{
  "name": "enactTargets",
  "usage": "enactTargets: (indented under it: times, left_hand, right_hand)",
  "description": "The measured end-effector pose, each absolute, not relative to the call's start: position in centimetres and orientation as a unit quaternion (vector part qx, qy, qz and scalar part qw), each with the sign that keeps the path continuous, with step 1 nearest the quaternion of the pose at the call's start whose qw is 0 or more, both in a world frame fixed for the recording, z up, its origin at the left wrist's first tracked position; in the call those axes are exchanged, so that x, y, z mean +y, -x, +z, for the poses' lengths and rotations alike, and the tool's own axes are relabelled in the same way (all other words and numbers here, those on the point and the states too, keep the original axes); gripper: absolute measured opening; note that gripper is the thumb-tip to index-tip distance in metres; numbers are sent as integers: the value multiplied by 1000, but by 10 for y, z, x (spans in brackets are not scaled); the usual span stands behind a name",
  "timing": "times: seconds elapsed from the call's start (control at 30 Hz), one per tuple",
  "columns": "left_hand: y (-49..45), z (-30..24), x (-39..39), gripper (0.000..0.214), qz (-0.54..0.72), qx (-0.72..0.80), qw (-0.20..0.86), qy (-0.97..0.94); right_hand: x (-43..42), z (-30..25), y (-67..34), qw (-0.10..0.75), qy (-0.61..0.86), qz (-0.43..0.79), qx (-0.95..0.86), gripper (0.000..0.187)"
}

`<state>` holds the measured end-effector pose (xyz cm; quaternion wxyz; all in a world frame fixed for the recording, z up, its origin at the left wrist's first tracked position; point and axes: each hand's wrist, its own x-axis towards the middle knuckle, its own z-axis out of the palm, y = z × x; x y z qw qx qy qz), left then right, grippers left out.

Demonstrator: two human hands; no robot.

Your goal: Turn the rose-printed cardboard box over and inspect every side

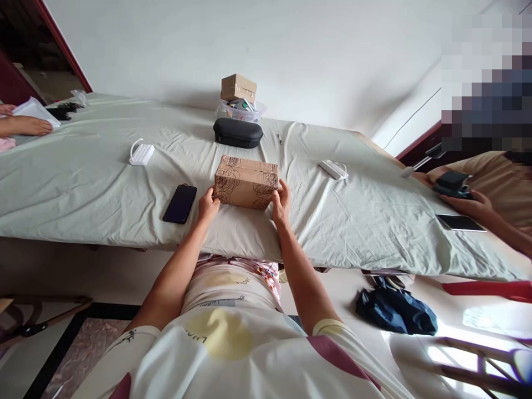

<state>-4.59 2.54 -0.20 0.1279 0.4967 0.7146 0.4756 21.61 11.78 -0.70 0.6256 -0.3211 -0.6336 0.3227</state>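
A brown cardboard box (246, 185) with black rose-like line drawings sits near the front of the cloth-covered table, between my hands. My left hand (208, 205) grips its left end, fingers at the lower corner. At the right end, my right hand (281, 202) holds the box with thumb in front and fingers along the side. Left of my left hand lies a dark smartphone (180, 204). Behind the box rests a black zip case (238, 133). The underside of the box is hidden.
White power banks with cable loops lie left (142, 154) and right (333, 169). At the back, a plastic tub (243, 112) has a small carton (238, 87) above it. Other people's hands show at the far left (33, 125) and right (469, 205), near a tablet (460, 223).
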Motion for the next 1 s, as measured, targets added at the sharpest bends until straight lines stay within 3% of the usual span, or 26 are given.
enactTargets:
  times: [0.3,0.67,0.8,1.0]
  left_hand:
    - [48,-14,29,40,502,687,75,-519]
    - [49,-20,32,36,544,663,37,-513]
    - [48,-23,32,35,572,640,62,-510]
    - [46,-18,29,58,633,553,168,-515]
  right_hand:
    - [103,2,-212,643,333,234,-648,75]
    - [93,12,-211,639,315,266,-649,60]
    - [96,9,-207,638,297,276,-655,57]
    - [103,-1,-206,615,275,337,-658,53]
